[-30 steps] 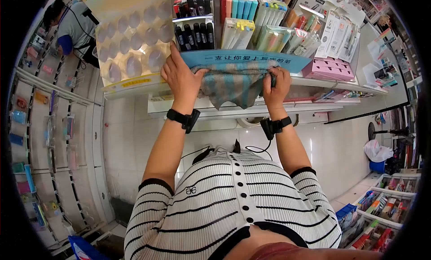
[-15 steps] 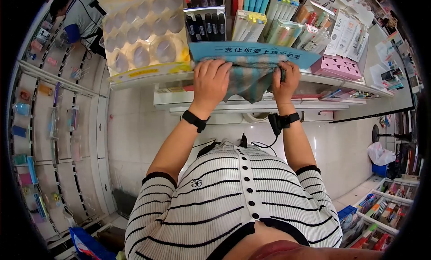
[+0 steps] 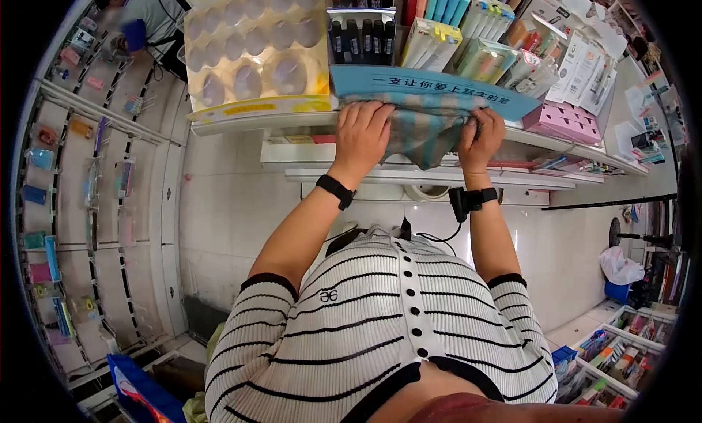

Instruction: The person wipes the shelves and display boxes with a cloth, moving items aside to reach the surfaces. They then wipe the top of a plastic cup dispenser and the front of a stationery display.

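A grey and teal checked cloth (image 3: 428, 130) hangs over the front edge of the shelf, below a blue sign (image 3: 431, 87) with dark characters. My left hand (image 3: 362, 139) lies on the cloth's left end, its fingers bent over the shelf edge and pressed together. At the other end, my right hand (image 3: 481, 139) pinches a bunched part of the cloth against the edge. Both fingertips touch the cloth close under the sign. Each wrist wears a black strap, the right one with a small box and cable.
A yellow tray with round hollows (image 3: 256, 50) stands left of dark pens (image 3: 362, 39). Boxes of markers (image 3: 431, 46) and a pink box (image 3: 563, 122) are to the right. Another person (image 3: 150, 17) is at upper left, beside hanging goods. A white bag (image 3: 620, 266) lies at right.
The shelf, cloth and both hands appear slightly further right in the view. Both hands keep their hold on the cloth, and the other person's head has shifted a little.
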